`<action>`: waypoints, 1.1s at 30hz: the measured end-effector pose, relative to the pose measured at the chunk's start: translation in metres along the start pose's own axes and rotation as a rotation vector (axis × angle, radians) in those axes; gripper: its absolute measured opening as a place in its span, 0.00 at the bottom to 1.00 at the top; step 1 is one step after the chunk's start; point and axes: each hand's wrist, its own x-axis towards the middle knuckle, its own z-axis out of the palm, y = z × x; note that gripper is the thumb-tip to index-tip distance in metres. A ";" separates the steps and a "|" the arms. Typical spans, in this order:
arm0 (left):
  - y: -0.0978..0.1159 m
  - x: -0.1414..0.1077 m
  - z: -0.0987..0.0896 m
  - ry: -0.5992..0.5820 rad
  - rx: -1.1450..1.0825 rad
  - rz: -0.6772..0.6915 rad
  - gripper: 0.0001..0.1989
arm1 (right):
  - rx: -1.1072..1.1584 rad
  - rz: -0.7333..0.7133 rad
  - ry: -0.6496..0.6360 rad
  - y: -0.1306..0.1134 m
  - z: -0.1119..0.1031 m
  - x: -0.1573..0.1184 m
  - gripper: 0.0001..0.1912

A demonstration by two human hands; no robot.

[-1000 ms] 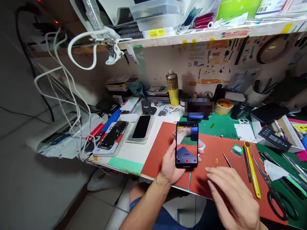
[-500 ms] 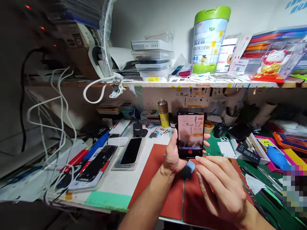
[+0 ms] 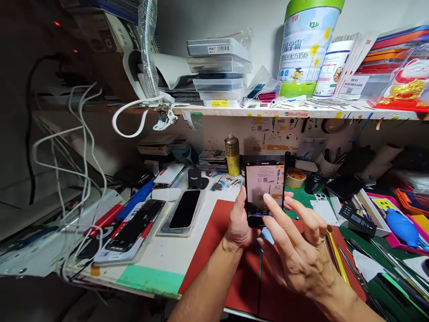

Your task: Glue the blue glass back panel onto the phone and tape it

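Note:
Upright above the red mat (image 3: 209,250), a smartphone (image 3: 264,179) faces me with its camera view lit up on the screen. My left hand (image 3: 239,223) is closed around the phone, thumb along its left edge and fingertips showing past the right edge. In front of the screen, my right hand (image 3: 298,241) is open with its fingers spread. Its index fingertip lies over the lower middle of the screen; whether it touches the glass I cannot tell. A small light-blue object (image 3: 267,235) shows partly below the phone, mostly hidden by my hands.
Left on the bench lie a black-screened phone (image 3: 185,209) on a clear case and a dismantled phone part (image 3: 137,226). A spray can (image 3: 232,154) stands behind. Tweezers (image 3: 357,273) and a blue air blower (image 3: 402,228) are at right. A loaded shelf (image 3: 234,111) crosses above.
My right hand has risen from below the phone to over its screen, with the fingers spreading. The head view has shifted slightly; the left hand still holds the phone.

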 end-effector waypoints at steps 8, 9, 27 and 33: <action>0.001 -0.002 0.004 -0.119 0.034 0.006 0.39 | 0.003 -0.044 0.072 -0.004 -0.004 -0.006 0.12; 0.002 -0.003 0.004 -0.132 0.036 0.008 0.39 | 0.001 -0.058 0.078 -0.004 -0.004 -0.007 0.12; 0.000 -0.001 0.000 -0.013 0.003 -0.006 0.42 | 0.053 -0.059 -0.037 -0.009 0.008 -0.013 0.17; -0.002 0.000 -0.003 -0.017 -0.011 -0.006 0.41 | 0.044 -0.012 -0.046 -0.010 0.013 -0.014 0.18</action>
